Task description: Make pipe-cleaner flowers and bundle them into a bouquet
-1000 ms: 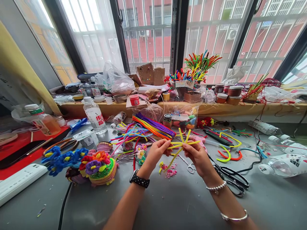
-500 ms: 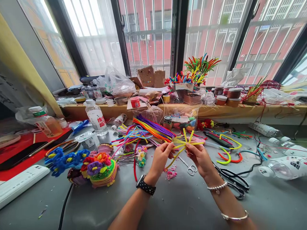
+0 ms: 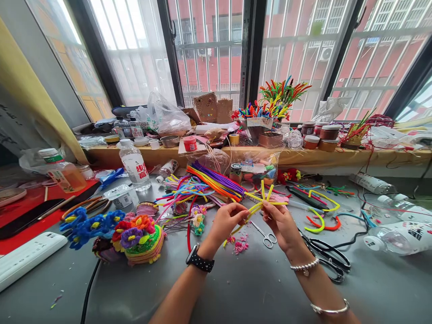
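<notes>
Several yellow pipe cleaners cross one another in a star-like bunch above the table. My right hand pinches them where they cross, and their ends stick out upward and to both sides. My left hand is closed on a yellow strand at the left of the bunch; its fingertips partly hide the strand. Below and between the hands lie small silver scissors and pink fuzzy scraps. Just behind the left hand is a bundle of purple, orange and yellow pipe cleaners.
Pipe-cleaner flowers stand at the left, near a white power strip. Black-handled scissors lie by my right forearm. Plastic bottles lie at the right; a water bottle stands back left. A cluttered sill runs behind.
My left hand has shifted slightly, and its fingers have moved along the yellow strands. An upper-left strand now shows more clearly. The right hand keeps its pinch on the crossing.
</notes>
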Demonstrator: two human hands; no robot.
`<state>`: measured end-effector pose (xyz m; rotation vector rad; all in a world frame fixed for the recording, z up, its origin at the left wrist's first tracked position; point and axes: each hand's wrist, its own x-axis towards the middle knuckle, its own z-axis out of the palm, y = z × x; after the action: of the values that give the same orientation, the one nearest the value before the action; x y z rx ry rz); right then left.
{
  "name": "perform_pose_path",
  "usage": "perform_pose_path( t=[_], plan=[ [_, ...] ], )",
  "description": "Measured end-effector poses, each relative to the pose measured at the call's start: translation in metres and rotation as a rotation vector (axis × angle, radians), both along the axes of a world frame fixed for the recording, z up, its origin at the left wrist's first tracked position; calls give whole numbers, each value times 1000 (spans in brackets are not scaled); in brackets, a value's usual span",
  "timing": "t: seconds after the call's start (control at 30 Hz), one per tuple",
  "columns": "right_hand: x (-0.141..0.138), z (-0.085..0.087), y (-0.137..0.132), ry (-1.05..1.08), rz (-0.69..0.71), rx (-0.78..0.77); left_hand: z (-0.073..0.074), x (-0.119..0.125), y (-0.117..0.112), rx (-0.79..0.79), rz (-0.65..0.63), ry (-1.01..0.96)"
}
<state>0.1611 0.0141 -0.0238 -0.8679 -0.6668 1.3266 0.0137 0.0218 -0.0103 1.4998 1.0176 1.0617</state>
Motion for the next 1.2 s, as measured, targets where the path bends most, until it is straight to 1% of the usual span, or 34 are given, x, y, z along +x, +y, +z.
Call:
perform_pose_path(
  t=[0.13,0.2,0.3,0.4,0.53,0.63,0.67,0.73,0.83,0.9,0.97,1.1,1.2],
  plan=[
    [-3,-1,0,68,-40,-34,-3,4,-2,-11,-58,19],
    [-4,-1,0,103,-47,-47,-4,5,-3,-26,-109,17],
    [-5,-1,0,133,-38,-71,-5,6,-3,-79,-189,-11],
    [-5,0,-1,126,1,-70,-4,3,-3,-103,-230,-25],
    [-1,3,-2,68,88,-35,2,-6,-1,-108,-226,0],
    [4,5,-3,15,150,-31,6,-12,0,-135,-251,22],
    [4,6,-3,-1,164,-32,7,-13,1,-134,-247,25],
    [5,6,-4,-46,202,-32,9,-13,2,-117,-200,8],
    [1,6,-7,-185,292,-5,10,-12,2,-112,-113,-53],
    [-3,7,-9,-305,364,43,11,-11,1,-119,-106,-67],
    [-6,9,-11,-390,414,90,11,-11,0,-115,-128,-61],
    [-8,12,-13,-452,438,118,12,-11,-1,-111,-160,-76],
    [-8,13,-13,-468,420,84,11,-11,-1,-114,-133,-93]
  ],
)
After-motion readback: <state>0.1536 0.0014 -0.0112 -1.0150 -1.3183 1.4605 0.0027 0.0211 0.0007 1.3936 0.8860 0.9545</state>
